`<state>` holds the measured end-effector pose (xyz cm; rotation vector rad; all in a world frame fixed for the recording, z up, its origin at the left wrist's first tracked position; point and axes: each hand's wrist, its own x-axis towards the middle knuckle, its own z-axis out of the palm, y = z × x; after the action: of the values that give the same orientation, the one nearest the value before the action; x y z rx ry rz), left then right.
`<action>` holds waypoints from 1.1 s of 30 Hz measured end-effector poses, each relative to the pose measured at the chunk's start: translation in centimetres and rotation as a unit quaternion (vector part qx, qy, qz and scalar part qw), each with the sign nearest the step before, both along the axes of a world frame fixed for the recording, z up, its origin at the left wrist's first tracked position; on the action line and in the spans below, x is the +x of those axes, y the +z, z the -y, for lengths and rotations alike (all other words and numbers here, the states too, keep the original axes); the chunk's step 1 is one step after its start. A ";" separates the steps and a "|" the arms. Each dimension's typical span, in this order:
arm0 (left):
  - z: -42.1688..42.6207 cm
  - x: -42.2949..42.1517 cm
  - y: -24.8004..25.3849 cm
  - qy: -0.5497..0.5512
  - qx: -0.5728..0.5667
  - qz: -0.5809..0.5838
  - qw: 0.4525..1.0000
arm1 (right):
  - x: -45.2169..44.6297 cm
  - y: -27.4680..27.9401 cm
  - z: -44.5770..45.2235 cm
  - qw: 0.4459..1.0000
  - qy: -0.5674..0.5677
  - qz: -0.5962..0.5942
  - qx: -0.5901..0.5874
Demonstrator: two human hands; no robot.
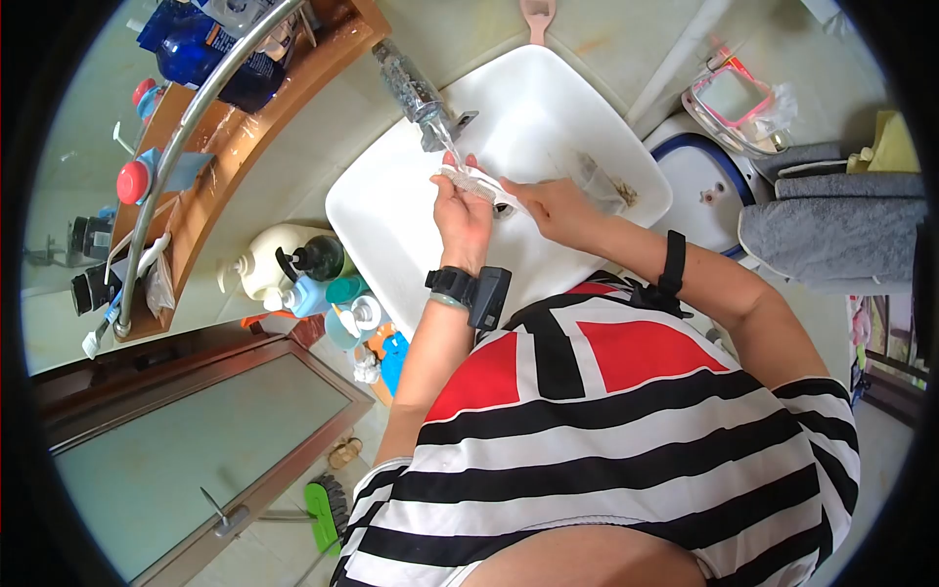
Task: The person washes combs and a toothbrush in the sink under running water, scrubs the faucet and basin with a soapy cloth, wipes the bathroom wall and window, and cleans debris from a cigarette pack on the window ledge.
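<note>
Water runs from the faucet (430, 115) onto a white, thin object (476, 183) held over the white sink (377, 210). My left hand (461, 217) is under the object, palm up, with its fingers curled around it. My right hand (555, 208) pinches the object's right end between thumb and fingers. What the object is cannot be made out. A clear plastic bag (594, 181) with small brownish bits lies in the sink, just beyond my right hand. The drain (503, 208) shows between my hands.
Pump bottles (269, 259) and cups (344, 291) crowd the sink's left side. A wooden shelf (220, 186) with a metal rail curves at the upper left. A toilet (699, 186) and grey towels (831, 230) are on the right. A green brush (323, 514) stands low left.
</note>
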<state>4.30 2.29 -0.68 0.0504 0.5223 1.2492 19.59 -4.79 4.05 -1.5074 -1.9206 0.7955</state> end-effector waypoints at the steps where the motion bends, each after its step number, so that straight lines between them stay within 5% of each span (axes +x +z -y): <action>1: 0.1 0.0 -0.1 0.001 0.000 0.000 1.000 | 0.1 -0.6 -0.1 0.999 0.012 0.048 0.019; 7: 0.7 0.2 0.2 0.015 -0.044 0.044 0.998 | -0.1 -1.0 0.2 0.997 0.060 0.019 -0.035; 13: 0.4 0.1 0.2 0.015 -0.030 0.054 0.998 | -0.1 -1.5 -0.1 0.996 0.019 0.026 0.082; 15: 0.8 0.3 0.3 0.014 -0.032 0.039 0.999 | -0.3 1.5 0.2 0.986 0.066 0.002 -0.150; 18: 0.5 0.3 1.0 0.009 -0.002 -0.011 1.000 | 0.0 0.4 0.2 0.997 -0.027 -0.045 -0.053; 24: 0.6 0.5 0.6 0.010 -0.022 0.021 0.999 | -0.2 1.3 0.6 0.994 0.037 -0.009 -0.102; 28: 0.0 0.8 1.4 0.027 -0.023 0.004 0.999 | 0.4 1.3 0.4 0.993 -0.018 -0.035 -0.115; 33: -0.2 0.4 0.7 0.025 -0.011 0.010 1.000 | 0.3 0.2 0.8 0.999 -0.013 0.003 -0.043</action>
<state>4.71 2.52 -0.01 0.0051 0.5223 1.2904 19.87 -5.64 4.24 -1.5836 -1.8878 0.8729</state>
